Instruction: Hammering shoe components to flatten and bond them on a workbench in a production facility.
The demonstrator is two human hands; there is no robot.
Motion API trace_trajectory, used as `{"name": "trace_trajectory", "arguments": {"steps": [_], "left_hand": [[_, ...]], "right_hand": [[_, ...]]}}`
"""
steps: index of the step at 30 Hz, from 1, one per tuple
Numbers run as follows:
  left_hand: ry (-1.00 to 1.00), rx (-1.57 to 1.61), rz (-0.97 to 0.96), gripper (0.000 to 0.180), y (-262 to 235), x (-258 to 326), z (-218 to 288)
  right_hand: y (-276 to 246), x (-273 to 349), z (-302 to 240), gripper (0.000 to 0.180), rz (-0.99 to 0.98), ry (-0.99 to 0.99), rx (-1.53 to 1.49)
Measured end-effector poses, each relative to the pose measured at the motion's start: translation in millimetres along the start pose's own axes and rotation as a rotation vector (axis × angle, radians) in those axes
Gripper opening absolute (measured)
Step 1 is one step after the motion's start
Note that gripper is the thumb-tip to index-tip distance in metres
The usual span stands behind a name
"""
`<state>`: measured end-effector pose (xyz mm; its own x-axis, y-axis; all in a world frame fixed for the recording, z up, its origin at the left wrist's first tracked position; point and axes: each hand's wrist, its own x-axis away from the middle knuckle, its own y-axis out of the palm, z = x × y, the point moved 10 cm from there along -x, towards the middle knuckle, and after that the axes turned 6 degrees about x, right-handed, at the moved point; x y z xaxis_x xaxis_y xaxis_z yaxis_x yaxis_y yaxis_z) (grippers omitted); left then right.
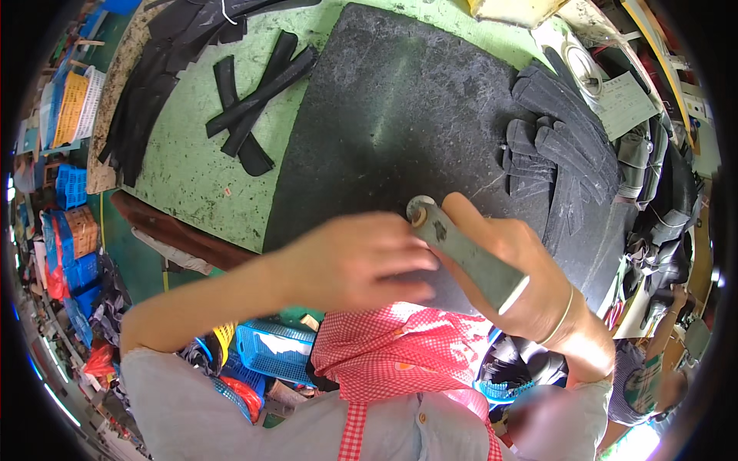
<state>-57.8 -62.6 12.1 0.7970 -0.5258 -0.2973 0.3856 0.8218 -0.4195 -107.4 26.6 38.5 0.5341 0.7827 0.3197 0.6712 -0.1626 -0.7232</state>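
My right hand [530, 257] grips a hammer [473, 257] with a long grey metal head. The hammer's rounded end points to the far left and its flat end lies over my wrist side. Its handle is hidden below the head. My left hand [361, 257], blurred by motion, is beside the hammer with its fingers stretched and apart, and I see nothing in it. Both hands are over the near part of a black work board [384, 100]. To the right on the board, several dark fabric-like strips [569, 146] with rounded ends lie in overlapping piles.
Loose black strips [257, 100] cross each other on the green tabletop [223, 180], and a larger stack of black pieces [146, 92] lies at far left. A paper sheet [626, 107] rests at far right. Blue baskets [273, 353] stand below the table. Another person [653, 376] is at lower right.
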Motion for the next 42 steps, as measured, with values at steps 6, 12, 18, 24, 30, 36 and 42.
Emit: {"name": "trace_trajectory", "arguments": {"steps": [6, 12, 18, 24, 30, 36, 42], "left_hand": [[0.032, -0.218, 0.126, 0.026, 24.3, -11.8, 24.8], [-0.289, -0.502, 0.350, 0.023, -68.0, -2.0, -20.7], [0.130, -0.549, 0.211, 0.036, -14.8, -119.7, 20.8], [0.142, -0.541, 0.143, 0.021, 58.8, -221.3, -18.7], [0.316, -0.501, 0.010, 0.027, 30.0, -140.7, 39.4], [-0.172, -0.524, -0.353, 0.069, 38.6, -62.1, 34.6], [-0.079, -0.441, -0.207, 0.054, 74.1, -64.9, 26.6]], "right_hand": [[-6.6, -9.3, 1.5, 0.009, 0.151, -0.085, -0.154], [-53.7, 80.4, 65.6, 0.024, 0.605, 0.019, -0.155], [-50.7, 165.1, 141.9, 0.025, 0.665, 0.401, -0.113], [-53.6, 150.4, 126.0, 0.020, 0.683, 0.288, -0.097], [-51.4, 160.3, 135.1, 0.015, 0.691, 0.261, -0.134], [-9.2, 168.6, 99.7, 0.030, 0.276, 0.167, -0.146], [19.2, 154.4, 45.3, 0.021, 0.211, 0.030, -0.059]]}}
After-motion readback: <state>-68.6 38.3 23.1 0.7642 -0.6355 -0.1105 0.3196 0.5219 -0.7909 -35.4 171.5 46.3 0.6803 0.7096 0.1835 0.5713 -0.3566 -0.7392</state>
